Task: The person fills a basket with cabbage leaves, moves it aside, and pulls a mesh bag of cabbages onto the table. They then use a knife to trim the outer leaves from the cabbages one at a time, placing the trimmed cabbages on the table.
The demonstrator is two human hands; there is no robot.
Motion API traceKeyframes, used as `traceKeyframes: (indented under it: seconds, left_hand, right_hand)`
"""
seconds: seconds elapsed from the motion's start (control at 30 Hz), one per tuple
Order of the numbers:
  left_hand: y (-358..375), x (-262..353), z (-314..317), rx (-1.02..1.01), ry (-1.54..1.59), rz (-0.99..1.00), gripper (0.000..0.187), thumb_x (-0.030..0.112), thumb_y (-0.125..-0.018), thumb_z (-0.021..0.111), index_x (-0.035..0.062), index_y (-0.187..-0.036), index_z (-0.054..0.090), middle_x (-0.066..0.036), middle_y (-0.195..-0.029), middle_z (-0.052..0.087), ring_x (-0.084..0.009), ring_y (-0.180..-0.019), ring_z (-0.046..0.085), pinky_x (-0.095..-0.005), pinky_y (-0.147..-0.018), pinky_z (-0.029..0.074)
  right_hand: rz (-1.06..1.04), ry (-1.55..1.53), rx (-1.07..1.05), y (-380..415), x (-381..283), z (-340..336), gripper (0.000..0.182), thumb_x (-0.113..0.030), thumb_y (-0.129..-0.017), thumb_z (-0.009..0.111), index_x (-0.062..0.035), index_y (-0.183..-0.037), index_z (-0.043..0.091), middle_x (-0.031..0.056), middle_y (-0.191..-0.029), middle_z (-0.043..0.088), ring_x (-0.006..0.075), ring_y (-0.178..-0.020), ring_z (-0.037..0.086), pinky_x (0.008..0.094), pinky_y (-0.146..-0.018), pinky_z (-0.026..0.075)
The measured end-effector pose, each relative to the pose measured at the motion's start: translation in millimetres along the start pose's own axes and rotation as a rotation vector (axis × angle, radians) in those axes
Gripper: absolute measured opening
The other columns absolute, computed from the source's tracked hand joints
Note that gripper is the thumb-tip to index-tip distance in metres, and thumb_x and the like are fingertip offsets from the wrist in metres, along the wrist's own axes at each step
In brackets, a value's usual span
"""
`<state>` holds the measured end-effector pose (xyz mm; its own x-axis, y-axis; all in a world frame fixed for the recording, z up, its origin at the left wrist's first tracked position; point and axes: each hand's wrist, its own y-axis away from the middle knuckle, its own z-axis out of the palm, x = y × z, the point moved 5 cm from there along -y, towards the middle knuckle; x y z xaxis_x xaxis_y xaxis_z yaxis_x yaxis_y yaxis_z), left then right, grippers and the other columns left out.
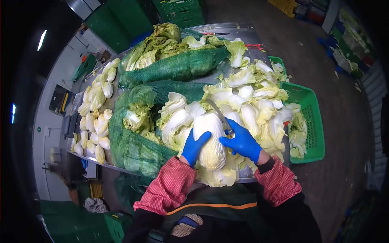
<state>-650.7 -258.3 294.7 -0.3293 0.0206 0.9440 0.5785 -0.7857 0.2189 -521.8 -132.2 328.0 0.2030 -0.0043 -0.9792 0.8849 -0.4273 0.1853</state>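
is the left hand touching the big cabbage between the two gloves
Touching. The head view shows the blue-gloved left hand against the left side of the cabbage, its thumb lying over the pale leaves.

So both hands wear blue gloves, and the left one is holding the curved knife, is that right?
Not quite: the head view shows the curved knife in the right hand, while the left hand touches a cabbage. Both do wear blue gloves.
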Motion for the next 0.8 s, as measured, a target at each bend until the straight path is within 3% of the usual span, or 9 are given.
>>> traceKeyframes:
  seconds: [0.07,0.17,0.37,0.47,0.67,0.8]
  left_hand:
    - [-0.6,-4.4,-2.8,-0.007,-0.045,0.046,0.071,0.023,-0.078,0.074,-0.0035,-0.134,0.038,-0.016,-0.126,0.052,-0.0251,-0.115,0.053,-0.0376,-0.098,0.042]
    - [-0.6,3.0,-0.8,-0.020,-0.091,0.103,0.078,0.024,-0.074,0.077,-0.0030,-0.135,0.036,-0.017,-0.127,0.051,-0.0264,-0.116,0.052,-0.0384,-0.100,0.041]
    - [1.4,0.8,-3.8,-0.005,-0.299,0.190,0.093,0.026,-0.067,0.083,-0.0023,-0.138,0.031,-0.019,-0.132,0.046,-0.0277,-0.122,0.047,-0.0387,-0.103,0.038]
    - [2.5,1.6,-2.8,-0.004,-0.363,0.233,0.096,0.027,-0.065,0.084,-0.0022,-0.139,0.030,-0.019,-0.134,0.044,-0.0275,-0.123,0.046,-0.0383,-0.104,0.037]
    - [-2.5,-6.5,1.6,-0.048,-0.248,0.141,0.094,0.026,-0.068,0.083,-0.0019,-0.140,0.030,-0.018,-0.133,0.045,-0.0263,-0.122,0.047,-0.0375,-0.104,0.038]
    - [1.3,-4.4,6.2,-0.103,-0.203,0.090,0.084,0.027,-0.074,0.078,-0.0021,-0.139,0.033,-0.016,-0.131,0.049,-0.0249,-0.120,0.049,-0.0370,-0.103,0.038]
  right_hand:
    - [-0.111,0.082,0.019,-3.2,3.4,1.4,0.076,-0.028,-0.079,0.071,-0.0125,-0.143,0.033,0.0123,-0.084,0.060,0.0158,-0.061,0.062,0.0281,-0.051,0.051]
    - [-0.023,-0.015,-0.054,2.2,-1.8,-0.3,0.081,-0.027,-0.078,0.071,-0.0134,-0.145,0.029,0.0132,-0.079,0.061,0.0179,-0.056,0.061,0.0295,-0.050,0.051]
    - [-0.071,0.144,-0.039,3.5,-8.4,-4.0,0.083,-0.021,-0.076,0.069,-0.0145,-0.146,0.026,0.0120,-0.070,0.059,0.0183,-0.050,0.059,0.0315,-0.049,0.050]
    - [0.047,0.083,-0.038,9.0,-14.8,-0.8,0.081,-0.015,-0.076,0.066,-0.0099,-0.146,0.025,0.0117,-0.083,0.063,0.0131,-0.056,0.058,0.0275,-0.045,0.051]
    - [0.053,0.020,0.087,9.6,-11.1,-2.1,0.072,-0.012,-0.076,0.058,-0.0130,-0.144,0.033,0.0111,-0.069,0.058,0.0179,-0.048,0.058,0.0319,-0.048,0.051]
    - [0.112,0.011,0.105,7.1,6.8,-8.8,0.066,-0.009,-0.076,0.056,-0.0113,-0.140,0.039,0.0093,-0.074,0.059,0.0157,-0.052,0.059,0.0301,-0.044,0.051]
